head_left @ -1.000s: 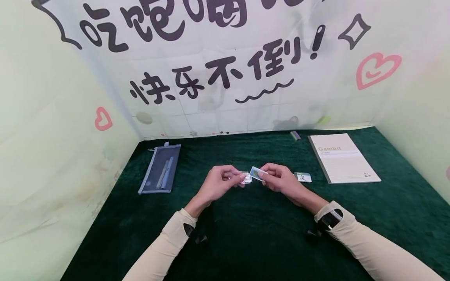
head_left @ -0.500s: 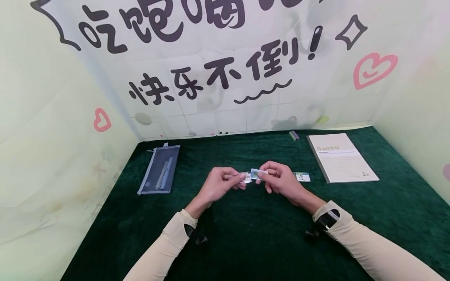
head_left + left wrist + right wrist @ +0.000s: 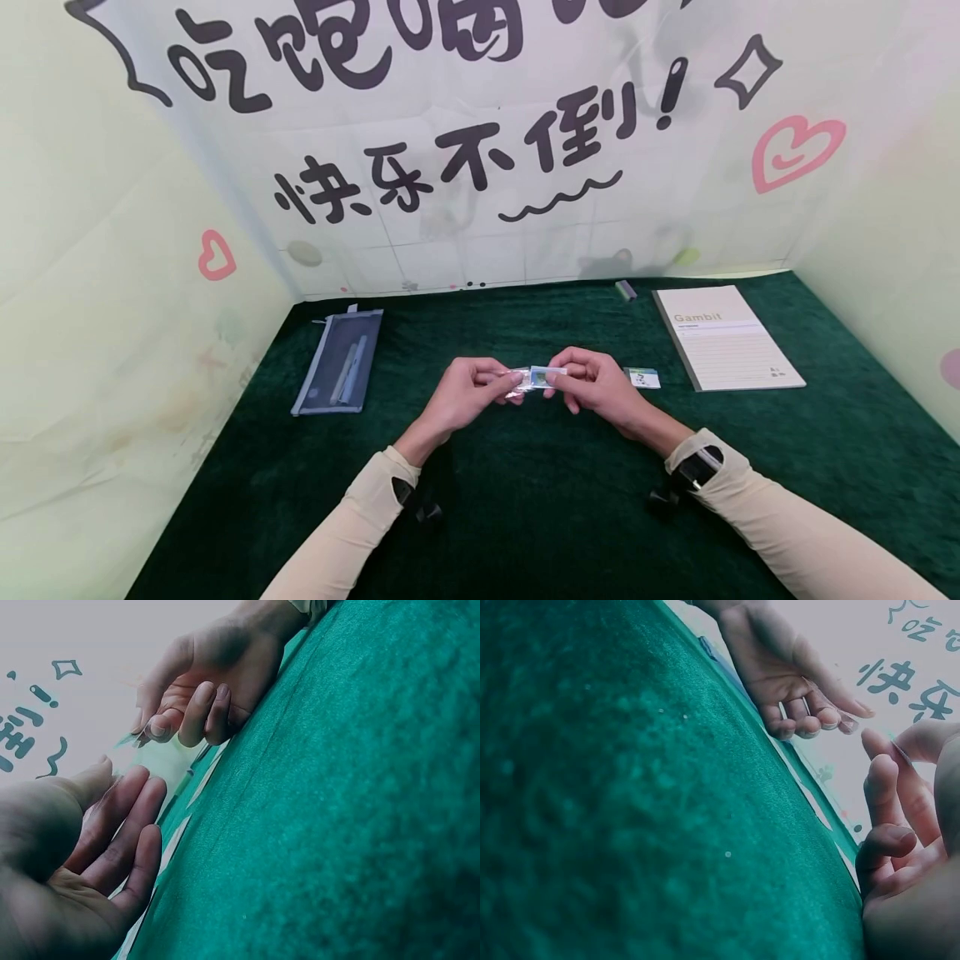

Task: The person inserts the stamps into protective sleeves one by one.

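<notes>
Between thumb and fingers, my left hand (image 3: 471, 390) pinches a small, shiny piece of clear plastic (image 3: 520, 382), perhaps a sleeve or wrapper. My right hand (image 3: 600, 387) pinches a small blue-and-white printed card (image 3: 540, 377) by its right end. The card's left end overlaps the plastic in the head view. Edge-on in the right wrist view, the card (image 3: 901, 752) looks thin. Both hands are held over the green cloth, fingertips close to each other. Just beyond my right hand lies another small white-and-green card (image 3: 645, 379), partly hidden by that hand.
A mesh zip pencil case (image 3: 339, 362) with pens inside lies at the left. At the right is a notebook (image 3: 731, 337) marked Gambit. A small purple-and-green block (image 3: 626, 291) sits near the back edge of the green cloth (image 3: 487, 517). A printed curtain encloses the table.
The card in my right hand has turned from tilted to nearly level and moved left, so it now overlaps the clear plastic. My left hand has stayed almost in place.
</notes>
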`<state>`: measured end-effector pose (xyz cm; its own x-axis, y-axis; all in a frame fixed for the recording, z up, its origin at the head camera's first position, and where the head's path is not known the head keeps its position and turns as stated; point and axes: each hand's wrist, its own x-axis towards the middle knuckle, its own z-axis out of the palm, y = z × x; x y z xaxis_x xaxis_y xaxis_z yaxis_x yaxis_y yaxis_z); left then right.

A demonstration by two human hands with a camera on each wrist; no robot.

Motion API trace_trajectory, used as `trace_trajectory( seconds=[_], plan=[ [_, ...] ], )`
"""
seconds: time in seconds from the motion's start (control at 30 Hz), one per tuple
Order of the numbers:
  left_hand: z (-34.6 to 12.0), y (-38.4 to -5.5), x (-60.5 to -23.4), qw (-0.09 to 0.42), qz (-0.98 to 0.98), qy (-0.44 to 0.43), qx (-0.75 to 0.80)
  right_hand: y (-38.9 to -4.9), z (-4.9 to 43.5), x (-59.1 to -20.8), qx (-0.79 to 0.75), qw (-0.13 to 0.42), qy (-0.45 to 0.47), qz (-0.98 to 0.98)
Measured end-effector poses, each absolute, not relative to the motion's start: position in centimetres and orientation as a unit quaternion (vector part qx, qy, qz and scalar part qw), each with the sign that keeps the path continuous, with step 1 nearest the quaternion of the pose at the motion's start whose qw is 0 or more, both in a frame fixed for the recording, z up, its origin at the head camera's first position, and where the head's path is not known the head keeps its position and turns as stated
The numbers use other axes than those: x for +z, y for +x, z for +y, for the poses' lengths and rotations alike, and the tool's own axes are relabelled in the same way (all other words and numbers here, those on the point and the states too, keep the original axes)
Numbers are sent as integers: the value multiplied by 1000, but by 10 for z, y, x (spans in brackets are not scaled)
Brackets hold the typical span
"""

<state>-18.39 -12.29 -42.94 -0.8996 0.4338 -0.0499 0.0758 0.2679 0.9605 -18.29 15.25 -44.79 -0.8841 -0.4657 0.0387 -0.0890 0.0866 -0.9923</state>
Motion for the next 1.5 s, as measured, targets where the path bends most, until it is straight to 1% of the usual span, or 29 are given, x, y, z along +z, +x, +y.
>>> trace_trajectory(
  seconds=[0.7,0.87,1.3,1.5],
  plan=[
    [-123,-186,-433,143,775,168,592,-184,152,-451,-628,156,-160,746],
    [-122,-186,-433,142,776,169,591,-185,151,-451,-618,168,-153,753],
    [-120,-185,-432,136,780,176,585,-183,151,-449,-620,170,-148,752],
    [-119,-183,-432,121,784,175,584,-183,150,-450,-609,174,-162,757]
  ],
)
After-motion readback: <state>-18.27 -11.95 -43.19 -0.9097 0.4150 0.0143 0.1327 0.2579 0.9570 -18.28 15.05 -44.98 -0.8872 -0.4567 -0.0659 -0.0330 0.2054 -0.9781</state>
